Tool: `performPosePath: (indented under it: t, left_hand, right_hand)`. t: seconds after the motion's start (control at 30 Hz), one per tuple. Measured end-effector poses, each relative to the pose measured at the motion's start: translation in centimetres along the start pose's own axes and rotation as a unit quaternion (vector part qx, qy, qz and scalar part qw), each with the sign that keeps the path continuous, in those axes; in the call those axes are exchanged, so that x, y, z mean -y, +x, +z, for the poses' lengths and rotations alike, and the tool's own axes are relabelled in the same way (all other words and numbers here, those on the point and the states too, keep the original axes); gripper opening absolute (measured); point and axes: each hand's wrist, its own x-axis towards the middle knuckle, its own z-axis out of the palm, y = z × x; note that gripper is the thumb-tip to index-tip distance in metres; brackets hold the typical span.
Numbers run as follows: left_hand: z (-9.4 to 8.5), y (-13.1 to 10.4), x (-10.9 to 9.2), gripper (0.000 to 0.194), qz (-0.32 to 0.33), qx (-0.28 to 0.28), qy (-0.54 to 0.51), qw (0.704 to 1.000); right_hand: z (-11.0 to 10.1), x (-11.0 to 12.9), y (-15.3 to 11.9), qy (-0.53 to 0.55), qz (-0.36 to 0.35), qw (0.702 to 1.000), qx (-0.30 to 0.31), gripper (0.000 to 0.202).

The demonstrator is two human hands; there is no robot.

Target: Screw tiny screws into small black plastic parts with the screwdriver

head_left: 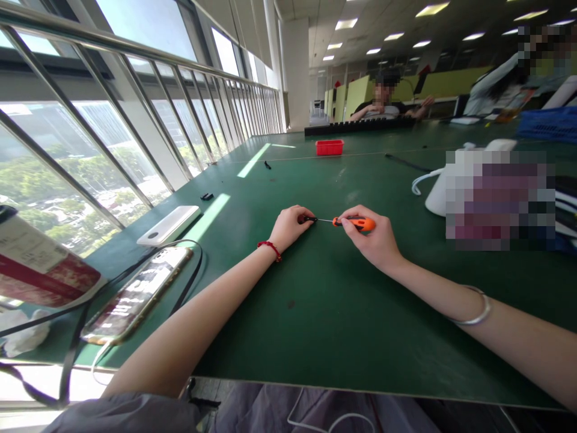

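via the left hand [287, 228] i pinch a small black part [312, 219], centre of the green table [293, 337]; via the right hand [377, 242] i grip an orange screwdriver [366, 224], tip at the part's right end.

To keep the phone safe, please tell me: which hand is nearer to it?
Left. The left hand is to the right of the phone and farther forward, pinching a small black part; the right hand is farther right, holding an orange-handled screwdriver.
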Motion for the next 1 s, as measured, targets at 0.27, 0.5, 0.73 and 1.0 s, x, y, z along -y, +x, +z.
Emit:
performPosePath:
  t: [0.27,0.5,0.73,1.0]
  left_hand:
    - [-0.02,0.00,-0.13,0.013,0.005,0.010,-0.005,1.000]
    - [0.01,0.02,0.00,0.014,0.006,0.014,-0.003,1.000]
    - [0.00,0.05,-0.08,0.014,0.004,0.015,0.000,1.000]
    - [0.02,0.01,-0.01,0.015,0.005,0.014,0.004,1.000]
  right_hand:
    - [-0.19,-0.07,0.01,0.000,0.032,0.999,0.015,0.018]
    - [0.10,-0.68,0.09,0.034,0.003,0.996,-0.078,0.023]
    - [0.08,-0.63,0.02,0.018,0.037,0.999,-0.027,0.019]
    - [0.19,-0.62,0.11,0.007,-0.038,0.996,-0.086,0.039]
